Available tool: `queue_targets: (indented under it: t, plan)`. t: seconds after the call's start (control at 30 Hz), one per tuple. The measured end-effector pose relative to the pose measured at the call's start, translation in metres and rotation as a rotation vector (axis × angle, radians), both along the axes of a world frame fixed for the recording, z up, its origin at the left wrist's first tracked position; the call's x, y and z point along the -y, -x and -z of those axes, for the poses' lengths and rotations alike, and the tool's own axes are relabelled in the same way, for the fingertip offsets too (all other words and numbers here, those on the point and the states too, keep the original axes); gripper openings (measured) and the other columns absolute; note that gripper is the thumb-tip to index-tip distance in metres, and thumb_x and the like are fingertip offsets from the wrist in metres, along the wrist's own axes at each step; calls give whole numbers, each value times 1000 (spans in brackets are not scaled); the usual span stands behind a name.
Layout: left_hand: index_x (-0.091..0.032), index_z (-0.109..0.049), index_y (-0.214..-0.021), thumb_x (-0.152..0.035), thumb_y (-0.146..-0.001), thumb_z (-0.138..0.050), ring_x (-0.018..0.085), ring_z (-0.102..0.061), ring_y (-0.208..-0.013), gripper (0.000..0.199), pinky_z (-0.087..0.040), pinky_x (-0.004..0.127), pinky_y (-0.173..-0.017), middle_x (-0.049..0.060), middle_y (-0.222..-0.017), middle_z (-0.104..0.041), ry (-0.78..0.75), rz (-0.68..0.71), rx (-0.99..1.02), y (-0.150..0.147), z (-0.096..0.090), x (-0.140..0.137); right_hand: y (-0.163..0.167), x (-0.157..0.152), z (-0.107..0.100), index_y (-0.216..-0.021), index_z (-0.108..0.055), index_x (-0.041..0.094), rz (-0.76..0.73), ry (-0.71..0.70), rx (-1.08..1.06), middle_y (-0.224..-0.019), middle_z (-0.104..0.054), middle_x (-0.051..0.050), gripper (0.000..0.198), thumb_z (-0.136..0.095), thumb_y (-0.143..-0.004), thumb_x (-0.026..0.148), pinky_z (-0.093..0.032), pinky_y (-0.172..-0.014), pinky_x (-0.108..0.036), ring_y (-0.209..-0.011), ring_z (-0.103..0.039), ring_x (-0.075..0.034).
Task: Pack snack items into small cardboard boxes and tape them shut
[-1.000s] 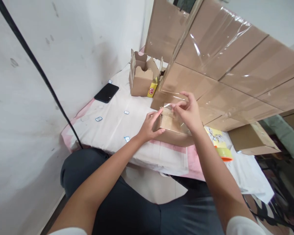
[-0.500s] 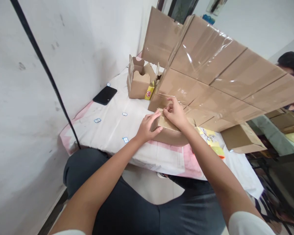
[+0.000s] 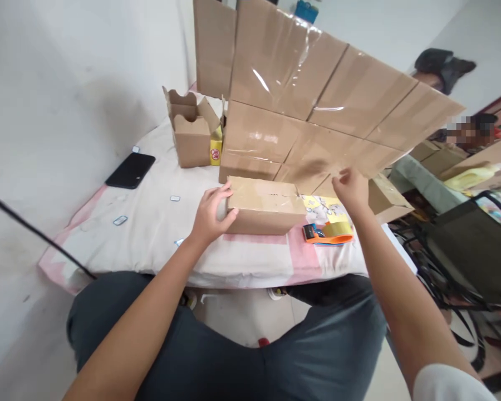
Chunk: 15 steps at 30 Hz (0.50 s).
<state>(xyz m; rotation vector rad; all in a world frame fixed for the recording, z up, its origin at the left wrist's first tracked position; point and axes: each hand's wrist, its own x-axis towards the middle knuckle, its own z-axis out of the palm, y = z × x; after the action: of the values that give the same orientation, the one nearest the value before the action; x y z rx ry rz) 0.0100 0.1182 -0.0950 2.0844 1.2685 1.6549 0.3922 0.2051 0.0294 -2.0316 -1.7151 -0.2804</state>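
A small closed cardboard box [image 3: 261, 220] lies lengthwise on the cloth-covered table, with tape along its top. My left hand [image 3: 212, 214] grips its left end, fingers over the top edge and thumb on the front side. Beyond the box's right end, my right hand [image 3: 353, 189] is raised with its fingers curled into a pinch. Whatever is between those fingers, if anything, is too small to make out. Below it lies an orange tape dispenser [image 3: 329, 236] with a roll of tape, beside a yellow patterned packet [image 3: 323, 209].
A tall stack of taped cardboard boxes [image 3: 292, 72] stands behind the small box. An open carton [image 3: 192, 145] and a black phone [image 3: 131, 170] are at the left. Another carton [image 3: 386, 197] stands right, near a black chair [image 3: 476, 245]. Other people are at the far right.
My right hand has left the left end of the box's top and moved right, past the box. My left hand stays at the box's left end. The view has turned right.
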Motion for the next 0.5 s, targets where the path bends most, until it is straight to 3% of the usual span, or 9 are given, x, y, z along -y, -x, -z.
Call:
queue_targets:
  t: [0.1, 0.2, 0.4, 0.5]
  plan:
    - [-23, -59, -126, -36, -88, -64, 28, -57, -130, 40, -53, 46, -99, 13, -148, -57, 49, 34, 88, -1, 11, -1, -66, 0, 14, -105, -72, 12, 21, 271, 82, -102, -74, -19, 30, -52, -86, 25, -52, -83, -39, -94, -68, -29]
    - [-25, -57, -131, -43, -90, -63, 30, -53, -136, 45, -53, 45, -97, 14, -151, -53, 67, 60, 162, -3, 27, -4, -93, -10, 34, -102, -75, 12, -107, 504, 120, -104, -76, -17, 28, -54, -86, 20, -51, -81, -33, -90, -69, -25]
    - [-28, -58, -132, -45, -91, -65, 32, -51, -140, 45, -51, 47, -103, 12, -148, -55, 44, 84, 239, -4, 44, -12, -70, -49, 80, -110, -76, 20, -358, 708, 72, -104, -75, -8, 30, -67, -81, 20, -49, -77, -25, -85, -67, -18]
    - [-29, -57, -134, -39, -90, -68, 32, -47, -143, 46, -49, 46, -103, 12, -149, -54, 31, 128, 251, -2, 44, -11, -55, -60, 94, -98, -76, 20, -445, 734, 59, -100, -71, -7, 30, -73, -70, 12, -47, -76, -26, -81, -63, -17]
